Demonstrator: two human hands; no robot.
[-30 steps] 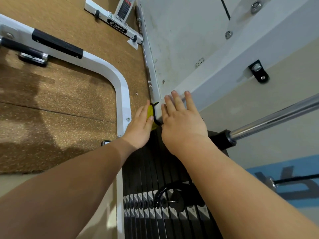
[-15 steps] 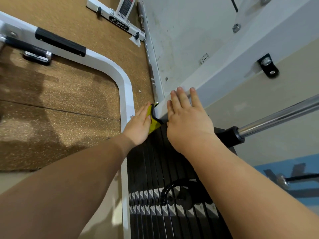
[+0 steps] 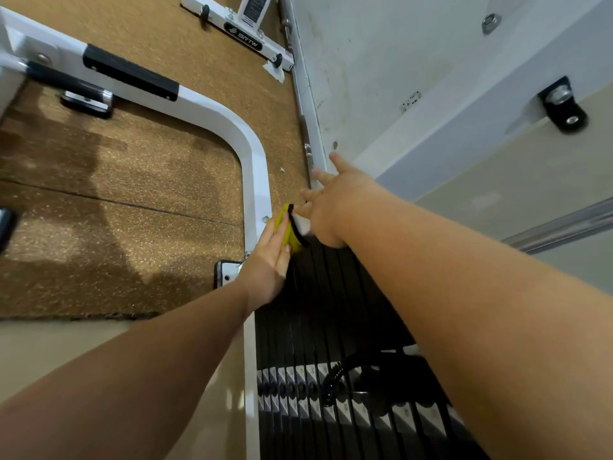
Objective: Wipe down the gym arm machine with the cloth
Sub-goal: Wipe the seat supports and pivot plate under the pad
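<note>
Now we are wiping the post (image 3: pixel 313 121).
Our left hand (image 3: pixel 268 260), fingers flat, is pressing the cloth (image 3: pixel 292 234) on; our right hand (image 3: pixel 331 207) is lifting off, fingers spread, empty.

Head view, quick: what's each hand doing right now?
Left hand: open, straight fingers pressing the yellow cloth.
Right hand: open, fingers spread, holding nothing.

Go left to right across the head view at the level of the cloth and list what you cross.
Brown speckled floor mat → white curved frame tube → yellow cloth, pressed by the left hand → right hand → chrome bar.
</note>
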